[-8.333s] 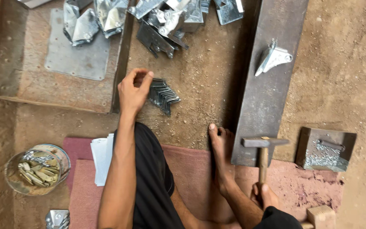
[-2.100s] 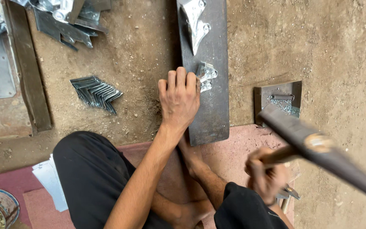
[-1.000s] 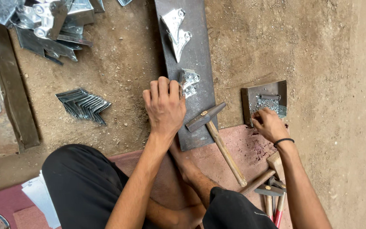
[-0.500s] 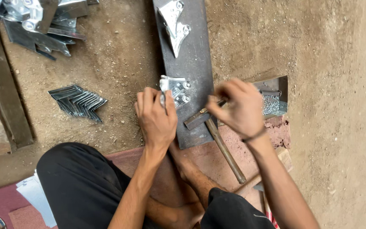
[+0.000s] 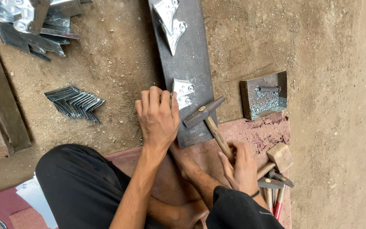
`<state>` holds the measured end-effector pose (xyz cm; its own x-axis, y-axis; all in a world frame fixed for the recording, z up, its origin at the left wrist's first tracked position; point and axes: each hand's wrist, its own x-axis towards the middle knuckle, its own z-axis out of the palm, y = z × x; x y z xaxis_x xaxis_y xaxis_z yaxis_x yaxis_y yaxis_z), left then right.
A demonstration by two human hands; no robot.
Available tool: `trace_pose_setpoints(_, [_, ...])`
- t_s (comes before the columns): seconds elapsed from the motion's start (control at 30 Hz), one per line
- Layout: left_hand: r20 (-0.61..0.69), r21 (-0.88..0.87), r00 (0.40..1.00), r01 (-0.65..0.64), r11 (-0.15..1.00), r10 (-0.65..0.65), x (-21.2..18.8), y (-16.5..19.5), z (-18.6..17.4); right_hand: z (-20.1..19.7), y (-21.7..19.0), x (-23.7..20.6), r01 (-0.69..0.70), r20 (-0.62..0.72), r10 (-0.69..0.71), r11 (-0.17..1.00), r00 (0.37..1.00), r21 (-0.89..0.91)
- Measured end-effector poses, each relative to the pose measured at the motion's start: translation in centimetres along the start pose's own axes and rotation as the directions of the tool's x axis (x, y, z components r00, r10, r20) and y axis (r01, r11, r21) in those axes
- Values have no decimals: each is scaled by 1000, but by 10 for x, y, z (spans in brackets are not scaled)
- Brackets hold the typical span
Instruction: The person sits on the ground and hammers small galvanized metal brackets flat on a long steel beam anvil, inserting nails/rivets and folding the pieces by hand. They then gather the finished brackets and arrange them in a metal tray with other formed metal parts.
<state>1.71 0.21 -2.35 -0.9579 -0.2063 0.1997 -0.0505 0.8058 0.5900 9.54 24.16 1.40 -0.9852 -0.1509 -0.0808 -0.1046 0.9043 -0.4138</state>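
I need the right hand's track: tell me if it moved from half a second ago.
Yes. The right hand left the small metal bracket on the steel bar, drawing back to the hammer handle.
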Motion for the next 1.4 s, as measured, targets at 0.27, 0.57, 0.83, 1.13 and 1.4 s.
trace_pose_setpoints(0.27, [36,193,999,-40,980,33,0,3,1,-23,-8,-18,-260,81,247,894,966,365])
trace_pose_setpoints(0.57, [25,194,999,-39,980,35,-1,4,-4,-32,-28,-1,-160,27,158,956,987,247])
trace_pose_setpoints(0.83, [60,204,998,-24,979,12,1,7,-11,-20,-22,8,-123,117,112,988,987,91])
trace_pose_setpoints(1.13, [72,233,997,-12,972,-4,2,10,-13,-22,-16,-4,-58,-106,97,945,990,323])
trace_pose_setpoints(1.4, [68,261,998,-23,965,6,4,11,-12,-19,-17,-9,-168,-62,189,953,980,253])
